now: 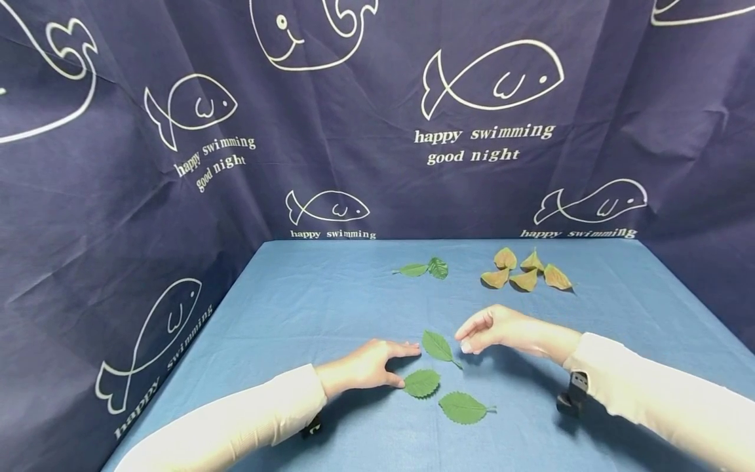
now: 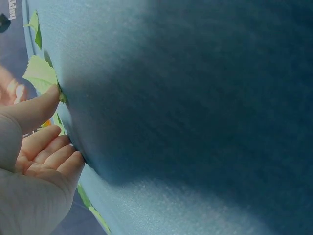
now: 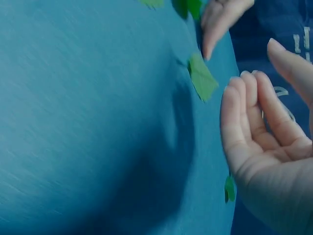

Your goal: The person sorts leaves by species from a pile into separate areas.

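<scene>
Three green leaves lie on the blue tabletop between the hands in the head view: an upper leaf (image 1: pixel 436 345), a round toothed leaf (image 1: pixel 421 383) and a lower leaf (image 1: pixel 464 408) with its stem to the right. My left hand (image 1: pixel 371 364) has its fingers stretched toward the upper leaf, and its thumb tip is right at the toothed leaf's left edge. In the left wrist view the thumb overlaps a pale green leaf (image 2: pixel 40 72). To the right of the upper leaf, my right hand (image 1: pixel 495 330) hovers with fingers loosely bent and thumb apart, holding nothing (image 3: pixel 264 127).
Toward the back of the table (image 1: pixel 330 288) lie a narrow green leaf (image 1: pixel 413 269) and a darker glossy leaf (image 1: pixel 438 268). Several yellow-brown leaves (image 1: pixel 523 280) are grouped to their right. A dark blue fish-print curtain (image 1: pixel 389 164) rises behind the table and along both sides.
</scene>
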`<state>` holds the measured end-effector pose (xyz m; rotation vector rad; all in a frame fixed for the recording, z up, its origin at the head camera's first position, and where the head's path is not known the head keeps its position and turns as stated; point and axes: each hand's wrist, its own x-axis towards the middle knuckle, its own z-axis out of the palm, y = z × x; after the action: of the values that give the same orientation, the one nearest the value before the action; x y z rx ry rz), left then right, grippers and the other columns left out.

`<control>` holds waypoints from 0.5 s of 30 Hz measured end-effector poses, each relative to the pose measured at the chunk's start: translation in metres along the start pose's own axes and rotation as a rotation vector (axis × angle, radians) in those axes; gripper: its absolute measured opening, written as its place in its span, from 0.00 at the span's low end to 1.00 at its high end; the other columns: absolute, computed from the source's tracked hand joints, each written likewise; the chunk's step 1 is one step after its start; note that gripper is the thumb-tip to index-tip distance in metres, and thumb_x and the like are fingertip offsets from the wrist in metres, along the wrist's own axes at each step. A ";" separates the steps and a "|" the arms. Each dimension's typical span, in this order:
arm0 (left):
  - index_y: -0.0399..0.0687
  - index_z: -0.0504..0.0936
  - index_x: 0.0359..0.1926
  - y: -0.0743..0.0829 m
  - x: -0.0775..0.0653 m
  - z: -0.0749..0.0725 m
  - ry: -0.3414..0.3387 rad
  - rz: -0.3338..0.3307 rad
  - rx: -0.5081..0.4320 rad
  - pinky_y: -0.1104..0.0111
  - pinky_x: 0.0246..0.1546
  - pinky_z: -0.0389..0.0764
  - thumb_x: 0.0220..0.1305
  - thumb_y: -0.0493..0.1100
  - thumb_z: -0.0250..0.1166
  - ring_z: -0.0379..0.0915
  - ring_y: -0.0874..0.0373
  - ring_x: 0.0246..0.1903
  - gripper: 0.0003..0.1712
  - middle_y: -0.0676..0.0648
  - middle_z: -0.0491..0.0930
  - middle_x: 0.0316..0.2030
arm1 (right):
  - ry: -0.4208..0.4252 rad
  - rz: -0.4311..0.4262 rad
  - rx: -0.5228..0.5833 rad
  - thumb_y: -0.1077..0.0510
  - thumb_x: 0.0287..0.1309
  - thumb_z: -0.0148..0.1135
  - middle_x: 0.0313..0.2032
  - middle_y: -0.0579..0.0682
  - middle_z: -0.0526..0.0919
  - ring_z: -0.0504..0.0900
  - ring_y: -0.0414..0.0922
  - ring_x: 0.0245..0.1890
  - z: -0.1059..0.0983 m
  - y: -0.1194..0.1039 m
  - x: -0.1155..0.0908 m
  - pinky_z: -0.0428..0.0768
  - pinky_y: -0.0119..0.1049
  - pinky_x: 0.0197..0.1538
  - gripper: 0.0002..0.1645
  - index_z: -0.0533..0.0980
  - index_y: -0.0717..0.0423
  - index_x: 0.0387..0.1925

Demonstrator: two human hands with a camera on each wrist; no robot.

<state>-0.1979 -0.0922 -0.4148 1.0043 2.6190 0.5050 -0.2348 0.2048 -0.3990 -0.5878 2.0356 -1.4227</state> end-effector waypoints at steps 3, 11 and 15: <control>0.55 0.71 0.68 -0.001 0.000 0.001 -0.006 -0.006 -0.005 0.60 0.70 0.64 0.57 0.44 0.71 0.62 0.60 0.68 0.37 0.56 0.67 0.68 | 0.036 0.007 -0.044 0.58 0.51 0.72 0.30 0.46 0.88 0.84 0.38 0.31 0.011 0.001 -0.009 0.81 0.31 0.43 0.24 0.80 0.72 0.46; 0.55 0.70 0.69 0.001 -0.001 0.000 -0.012 -0.016 -0.015 0.54 0.71 0.61 0.58 0.44 0.71 0.61 0.61 0.69 0.37 0.57 0.66 0.69 | 0.029 0.004 -0.013 0.62 0.47 0.73 0.34 0.58 0.88 0.85 0.40 0.32 0.030 0.008 -0.025 0.82 0.30 0.38 0.23 0.81 0.72 0.44; 0.55 0.70 0.69 0.001 -0.002 0.000 -0.010 -0.016 -0.014 0.55 0.71 0.61 0.58 0.44 0.71 0.61 0.61 0.69 0.37 0.56 0.66 0.69 | -0.014 -0.006 0.014 0.65 0.45 0.74 0.37 0.63 0.86 0.85 0.41 0.33 0.037 0.011 -0.029 0.83 0.31 0.36 0.24 0.80 0.73 0.45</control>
<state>-0.1961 -0.0925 -0.4140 0.9777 2.6095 0.5123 -0.1890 0.2015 -0.4132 -0.5969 2.0129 -1.4306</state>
